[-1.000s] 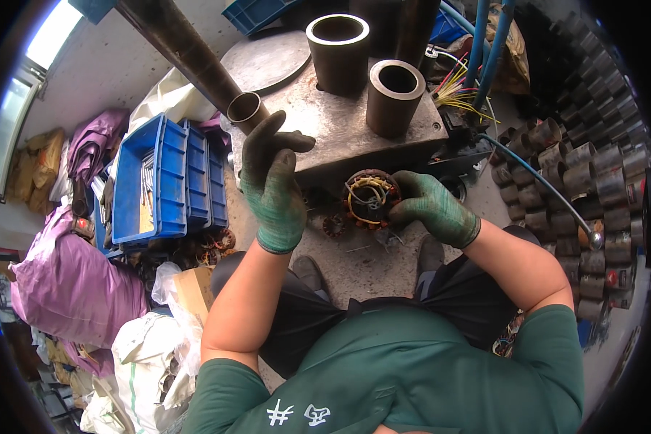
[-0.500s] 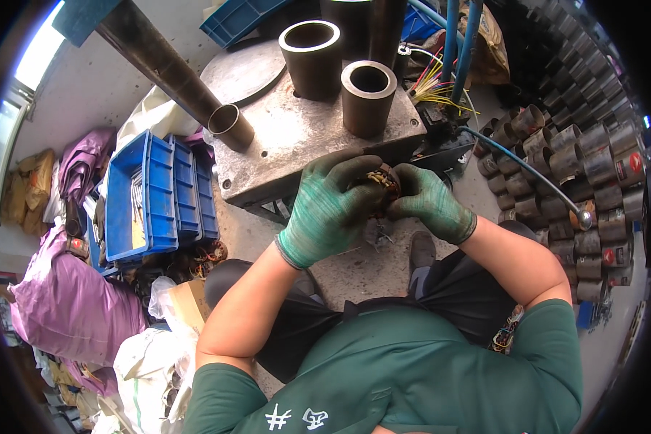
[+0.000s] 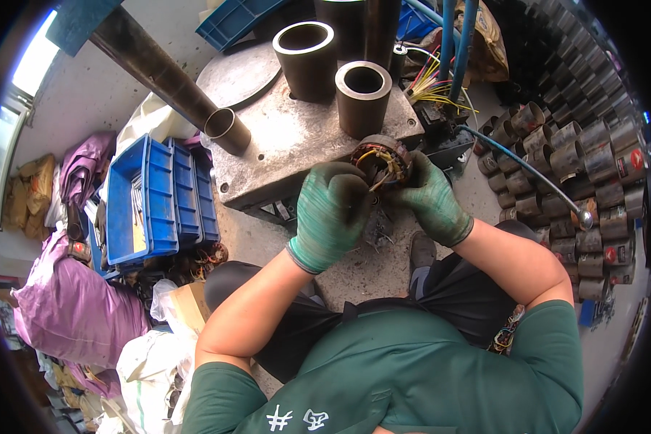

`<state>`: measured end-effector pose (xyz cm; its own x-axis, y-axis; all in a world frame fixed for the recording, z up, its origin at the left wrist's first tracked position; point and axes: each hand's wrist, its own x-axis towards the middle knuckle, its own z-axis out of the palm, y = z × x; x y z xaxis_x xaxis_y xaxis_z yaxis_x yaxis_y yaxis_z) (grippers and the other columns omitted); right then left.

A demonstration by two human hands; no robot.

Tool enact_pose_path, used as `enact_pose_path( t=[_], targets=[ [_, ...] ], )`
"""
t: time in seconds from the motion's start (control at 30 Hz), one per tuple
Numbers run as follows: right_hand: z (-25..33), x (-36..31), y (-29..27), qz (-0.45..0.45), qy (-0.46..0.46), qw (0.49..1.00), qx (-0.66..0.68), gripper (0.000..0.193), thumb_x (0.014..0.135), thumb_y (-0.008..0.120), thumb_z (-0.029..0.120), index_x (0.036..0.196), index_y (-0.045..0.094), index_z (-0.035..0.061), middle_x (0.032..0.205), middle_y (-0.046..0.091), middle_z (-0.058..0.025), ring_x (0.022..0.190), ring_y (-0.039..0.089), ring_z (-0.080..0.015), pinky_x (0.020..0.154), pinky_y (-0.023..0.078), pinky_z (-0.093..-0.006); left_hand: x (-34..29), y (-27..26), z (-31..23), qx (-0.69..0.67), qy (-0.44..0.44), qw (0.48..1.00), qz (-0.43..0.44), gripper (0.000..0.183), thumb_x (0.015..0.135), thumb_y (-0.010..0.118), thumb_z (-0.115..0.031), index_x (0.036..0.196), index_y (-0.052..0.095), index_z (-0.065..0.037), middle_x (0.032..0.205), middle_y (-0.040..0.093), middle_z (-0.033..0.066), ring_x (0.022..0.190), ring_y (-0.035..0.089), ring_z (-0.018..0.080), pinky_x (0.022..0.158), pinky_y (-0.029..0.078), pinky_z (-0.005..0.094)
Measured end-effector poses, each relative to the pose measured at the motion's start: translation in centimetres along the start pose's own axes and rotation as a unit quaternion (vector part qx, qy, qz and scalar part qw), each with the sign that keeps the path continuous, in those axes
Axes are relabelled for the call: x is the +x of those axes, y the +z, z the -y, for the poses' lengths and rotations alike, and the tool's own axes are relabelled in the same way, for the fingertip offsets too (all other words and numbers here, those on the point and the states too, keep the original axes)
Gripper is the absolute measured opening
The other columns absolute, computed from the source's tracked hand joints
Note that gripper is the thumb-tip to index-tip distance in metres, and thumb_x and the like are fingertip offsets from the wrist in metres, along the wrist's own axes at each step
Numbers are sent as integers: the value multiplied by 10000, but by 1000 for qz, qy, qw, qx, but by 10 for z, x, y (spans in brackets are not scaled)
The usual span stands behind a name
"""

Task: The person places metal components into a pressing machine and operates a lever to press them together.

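A ring-shaped motor stator (image 3: 400, 153) with dark outer wall, copper windings and yellowish lead wires is held over my lap, just in front of the metal bench. My right hand (image 3: 432, 206), in a soiled green glove, is closed around its lower right side. At its left edge, my left hand (image 3: 331, 211) in a matching glove has its fingers curled together at the end of the lead wires (image 3: 385, 173), which run toward them. The left fingertips are partly hidden by the glove.
On the bench (image 3: 296, 134) stand two thick metal sleeves (image 3: 304, 61) (image 3: 363, 101) and a thinner tube (image 3: 228, 132). Blue crates (image 3: 148, 202) and purple sacks (image 3: 79, 304) lie left. Stacked metal cylinders (image 3: 564, 166) fill the right, beside a blue hose (image 3: 517, 163).
The stator has been tipped up, so its open face and wires show. My left hand has drawn off its top, down and left, with fingers curled. The right hand keeps hold.
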<state>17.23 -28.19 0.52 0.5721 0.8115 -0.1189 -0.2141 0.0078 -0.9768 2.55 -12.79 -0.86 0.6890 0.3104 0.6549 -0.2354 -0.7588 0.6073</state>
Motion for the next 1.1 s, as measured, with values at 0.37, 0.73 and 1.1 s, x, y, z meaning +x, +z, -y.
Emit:
enact_pose_path(
  t=[0.37, 0.73, 1.1],
  targets=[
    [-13, 2, -15, 25, 51, 991, 124, 534, 846, 750, -17, 1334, 534, -30, 1252, 676, -130, 1108, 691, -200, 993, 592, -362, -8, 4, -5, -185, -163, 969, -4, 241, 914, 788, -28, 1117, 660, -40, 987, 727, 154, 846, 736, 235, 755, 580, 333],
    [-31, -9, -163, -42, 231, 944, -231, 448, 762, 835, 176, 1138, 670, -4, 882, 711, -115, 742, 713, -212, 642, 607, -339, 3, -10, 26, -136, -174, 975, -8, 276, 1010, 695, -55, 1282, 667, -19, 1053, 729, 101, 960, 667, 169, 901, 542, 310],
    [5, -239, -362, -281, 257, 644, -664, 543, 749, 784, 452, 1051, 751, 2, 1059, 755, -268, 1007, 745, -400, 883, 580, -467, 2, 12, 29, -40, -87, 957, 274, 206, 983, 621, -39, 1170, 703, -12, 1073, 738, 183, 995, 716, 324, 909, 547, 383]
  ],
)
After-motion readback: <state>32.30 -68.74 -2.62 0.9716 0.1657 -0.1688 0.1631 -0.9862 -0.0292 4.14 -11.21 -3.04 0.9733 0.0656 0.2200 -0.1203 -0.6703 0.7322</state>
